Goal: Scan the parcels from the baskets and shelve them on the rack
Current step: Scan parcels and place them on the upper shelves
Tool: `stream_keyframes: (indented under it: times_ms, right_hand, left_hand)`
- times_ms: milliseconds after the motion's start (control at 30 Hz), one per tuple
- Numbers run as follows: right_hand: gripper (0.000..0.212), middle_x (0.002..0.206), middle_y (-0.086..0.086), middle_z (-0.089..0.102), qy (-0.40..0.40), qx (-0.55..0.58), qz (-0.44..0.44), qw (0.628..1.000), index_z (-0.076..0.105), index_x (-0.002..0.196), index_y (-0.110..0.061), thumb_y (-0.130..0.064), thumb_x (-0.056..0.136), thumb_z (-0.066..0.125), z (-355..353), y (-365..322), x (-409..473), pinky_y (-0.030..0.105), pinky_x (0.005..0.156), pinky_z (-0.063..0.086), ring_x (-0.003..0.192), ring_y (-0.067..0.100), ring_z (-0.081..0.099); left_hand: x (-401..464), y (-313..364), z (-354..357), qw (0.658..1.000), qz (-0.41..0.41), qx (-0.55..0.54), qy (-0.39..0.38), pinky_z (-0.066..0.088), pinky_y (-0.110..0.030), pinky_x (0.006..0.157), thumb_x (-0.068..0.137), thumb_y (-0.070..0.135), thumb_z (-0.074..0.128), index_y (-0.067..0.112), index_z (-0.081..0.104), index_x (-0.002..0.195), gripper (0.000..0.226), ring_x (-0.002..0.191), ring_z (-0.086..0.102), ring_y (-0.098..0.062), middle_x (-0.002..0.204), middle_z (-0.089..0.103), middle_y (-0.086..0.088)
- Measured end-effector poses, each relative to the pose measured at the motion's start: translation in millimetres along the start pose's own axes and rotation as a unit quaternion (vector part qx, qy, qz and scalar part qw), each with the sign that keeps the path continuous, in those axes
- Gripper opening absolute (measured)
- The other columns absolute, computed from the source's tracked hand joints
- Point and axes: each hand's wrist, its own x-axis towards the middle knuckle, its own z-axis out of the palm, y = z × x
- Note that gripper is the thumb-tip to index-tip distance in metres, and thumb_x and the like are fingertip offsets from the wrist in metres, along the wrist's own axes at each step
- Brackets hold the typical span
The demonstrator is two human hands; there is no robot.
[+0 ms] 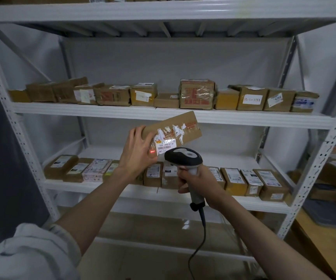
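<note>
A flat brown cardboard parcel (173, 129) is held up in the middle of the frame, tilted so its right end is higher. It is wrapped in shiny clear tape, with torn white and red bits of old stickers across it. A small white label (166, 146) with a barcode and numbers is stuck near its lower left corner. A red dot of light (152, 151) is seen just left of that label, by the thumb.

The parcel is gripped at its left end by the left hand (137, 150), with the fingers curled over the top edge and the thumb below. A scanner (183, 158) is gripped by the right hand (197, 182) just under the parcel, a little right of the middle. Its head is dark and rounded with a grey patch on top, and its handle is light grey. A dark cable (201, 239) hangs down from the handle toward the bottom of the frame.

Behind the hands a white metal rack (183, 118) with holes in its posts is seen. A row of brown boxes (197, 93) is lined up on the shelf above the parcel. More boxes with white labels (252, 181) are lined up on the shelf below, partly hidden by both arms. A wooden table (328, 245) is seen at the lower right.
</note>
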Motion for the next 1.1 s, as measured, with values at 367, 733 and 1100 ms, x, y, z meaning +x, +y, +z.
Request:
stream_keyframes:
  times_ms: [367, 733, 1100]
  right_hand:
    - [0.022, 0.115, 0.014, 0.065, 0.074, 0.062, -0.168, 0.981, 0.056, 0.11, -0.024, -0.008, 0.096, 0.062, -51.3, -103.3, 24.1, 0.036, 0.073, 0.063, 0.1, 0.025, 0.07]
    - [0.019, 0.113, -0.001, 0.068, 0.106, 0.05, -0.293, 0.949, 0.061, 0.106, -0.03, -0.014, 0.095, 0.065, -110.7, -223.4, 46.1, 0.042, 0.088, 0.059, 0.11, 0.021, 0.066]
    - [0.022, 0.116, 0.006, 0.073, 0.145, 0.063, -0.337, 0.928, 0.065, 0.118, -0.017, -0.02, 0.095, 0.066, -158.7, -282.6, 84.3, 0.047, 0.087, 0.061, 0.107, 0.023, 0.071]
  left_hand:
    - [63.6, 26.3, -54.7, 0.99, 0.02, -0.061, 0.122, 0.054, -0.041, 0.081, 0.064, 0.051, 0.081, 0.022, 0.05, 0.135, 0.083, 0.127, 0.038, -0.029, 0.137, 0.042, -0.011]
    - [167.4, 98.2, -127.6, 0.966, -0.035, -0.173, 0.188, 0.049, -0.038, 0.084, 0.071, 0.068, 0.072, 0.028, 0.046, 0.132, 0.077, 0.114, 0.048, -0.024, 0.124, 0.043, -0.004]
    - [277.2, 166.0, -162.4, 0.939, -0.066, -0.237, 0.243, 0.051, -0.049, 0.093, 0.064, 0.083, 0.064, 0.027, 0.045, 0.125, 0.085, 0.122, 0.048, -0.031, 0.131, 0.046, -0.009]
